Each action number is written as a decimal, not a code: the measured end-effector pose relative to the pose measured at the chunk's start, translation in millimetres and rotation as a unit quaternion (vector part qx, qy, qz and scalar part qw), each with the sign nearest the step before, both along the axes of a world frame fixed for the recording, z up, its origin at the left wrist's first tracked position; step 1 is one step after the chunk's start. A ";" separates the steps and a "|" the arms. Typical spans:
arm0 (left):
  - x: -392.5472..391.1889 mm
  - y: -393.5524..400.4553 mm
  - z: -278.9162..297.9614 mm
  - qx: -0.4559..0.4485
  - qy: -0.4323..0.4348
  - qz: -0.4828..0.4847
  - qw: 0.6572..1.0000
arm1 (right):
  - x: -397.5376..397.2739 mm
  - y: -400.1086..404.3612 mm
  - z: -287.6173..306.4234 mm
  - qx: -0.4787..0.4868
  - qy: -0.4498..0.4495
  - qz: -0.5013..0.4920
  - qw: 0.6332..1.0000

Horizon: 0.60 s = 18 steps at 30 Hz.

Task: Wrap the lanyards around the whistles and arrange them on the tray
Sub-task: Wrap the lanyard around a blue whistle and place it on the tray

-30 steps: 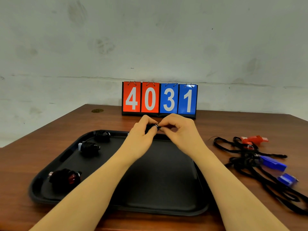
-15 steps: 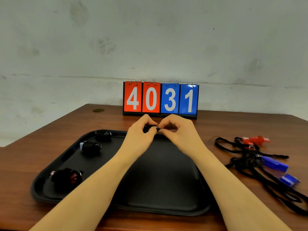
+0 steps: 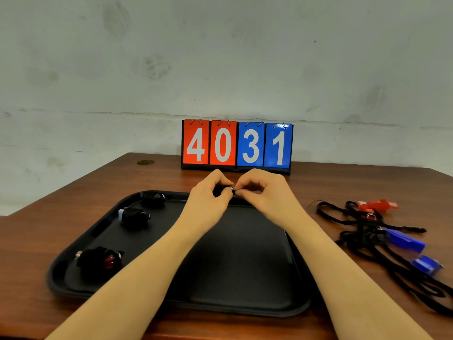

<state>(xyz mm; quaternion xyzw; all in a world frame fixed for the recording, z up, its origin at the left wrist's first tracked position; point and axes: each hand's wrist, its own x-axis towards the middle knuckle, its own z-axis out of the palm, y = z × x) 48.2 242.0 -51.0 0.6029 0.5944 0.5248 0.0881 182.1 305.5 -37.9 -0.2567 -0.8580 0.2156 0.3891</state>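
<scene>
evidently both hands, left (image 3: 208,200) and right (image 3: 263,195), pinch a wrapped whistle (image 3: 226,190) over the tray (image 3: 245,298), tucking its lanyard end before setting it down.

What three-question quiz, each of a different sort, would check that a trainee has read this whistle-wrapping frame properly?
1. How many wrapped bundles already lie on the tray?
2. True or false: the red whistle on the table has its lanyard wrapped round it.
3. The unwrapped whistles lie (a) left of the tray, (b) right of the tray, (c) behind the scoreboard.

Key: 1. Three, along the tray's left side. 2. False; its lanyard lies loose. 3. b. Meanwhile the left hand and right hand pinch a small dark bundle above the tray's far edge.
</scene>
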 end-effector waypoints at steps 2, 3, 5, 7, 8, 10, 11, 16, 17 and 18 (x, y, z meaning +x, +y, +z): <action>0.3 -0.8 0.0 -0.004 0.011 -0.002 1.000 | 1.1 0.7 -0.2 -0.003 -0.004 0.002 1.000; 0.0 -0.8 -0.3 -0.008 0.016 -0.006 1.000 | 1.9 1.1 -0.2 -0.005 -0.006 0.003 1.000; -1.5 -0.7 -1.3 -0.022 0.029 -0.015 0.999 | 3.6 1.5 -0.2 -0.006 -0.013 0.008 1.000; -3.0 -0.8 -2.3 -0.034 0.050 -0.019 0.998 | 4.4 1.7 -0.3 -0.002 -0.025 0.013 1.000; -3.3 -0.9 -2.6 -0.037 0.059 -0.021 0.997 | 4.3 1.6 -0.6 -0.001 -0.029 0.016 0.999; -3.0 -1.1 -2.2 -0.040 0.068 -0.028 0.996 | 3.7 0.8 -0.9 -0.002 -0.027 0.016 1.000; -2.6 -1.2 -1.7 -0.042 0.066 -0.033 0.996 | 3.5 0.3 -1.0 -0.005 -0.022 0.013 1.000; -1.2 -1.3 -0.4 -0.050 0.025 -0.071 0.996 | 2.6 -3.2 -1.8 -0.008 -0.006 -0.006 1.000; -0.6 -1.2 0.1 -0.048 0.012 -0.080 0.996 | 2.0 -3.7 -1.9 -0.005 -0.002 -0.010 1.000; 0.0 -1.5 0.7 -0.045 -0.001 -0.088 0.995 | 1.3 -4.0 -2.0 -0.004 0.003 -0.013 1.000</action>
